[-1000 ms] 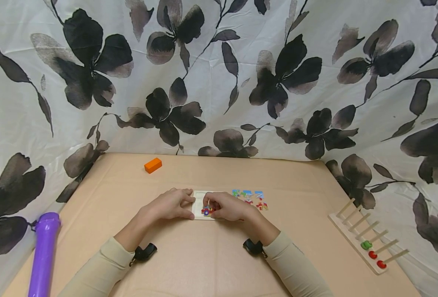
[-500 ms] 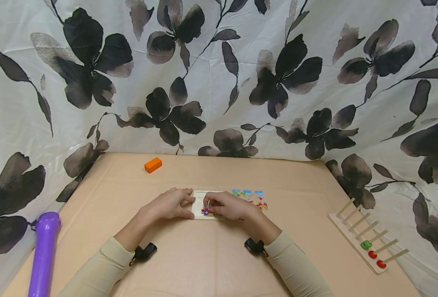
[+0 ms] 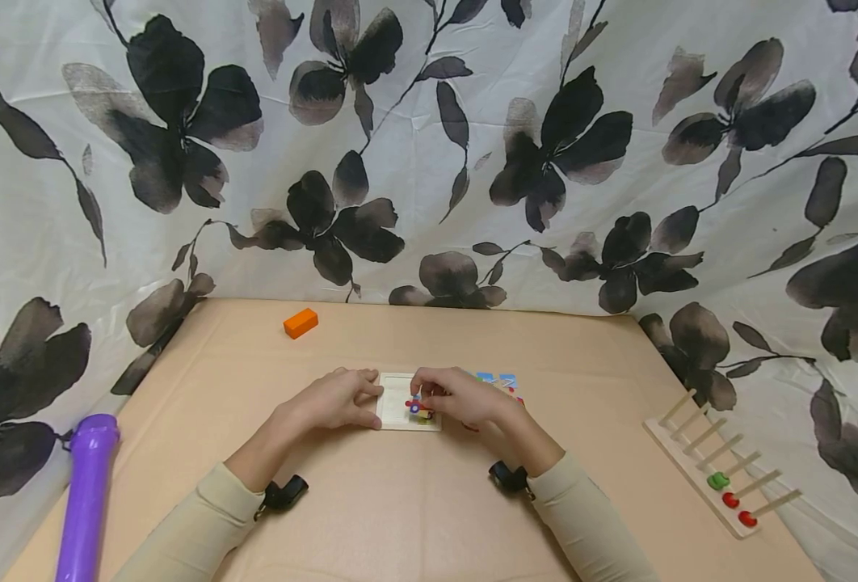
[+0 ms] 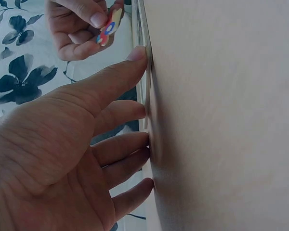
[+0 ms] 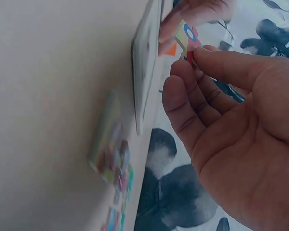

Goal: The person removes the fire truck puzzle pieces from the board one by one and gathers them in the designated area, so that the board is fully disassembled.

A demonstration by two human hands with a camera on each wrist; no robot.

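A shallow white puzzle tray [image 3: 394, 392] lies on the table in front of me in the head view. At its left edge rests my left hand [image 3: 337, 399]; in the left wrist view the thumb and extended fingers touch the tray's side [image 4: 147, 72]. My right hand [image 3: 460, 396] pinches a small colourful puzzle piece [image 3: 419, 409] between thumb and fingers, over the tray's right part. The right wrist view shows this piece [image 5: 189, 36] tilted and apart from the tray. Loose puzzle pieces [image 3: 505, 380] lie right of the tray, partly hidden by the right hand.
An orange block [image 3: 301, 323] sits at the back left of the table [image 3: 400, 501]. A purple tube [image 3: 89, 493] stands at the left edge. On the right is a wooden peg rack [image 3: 698, 465] with green and red pieces. Floral cloth [image 3: 429, 162] hangs behind.
My right hand has moved to the right and raised the puzzle piece, which was lower and further left over the tray. The left hand has stayed in place.
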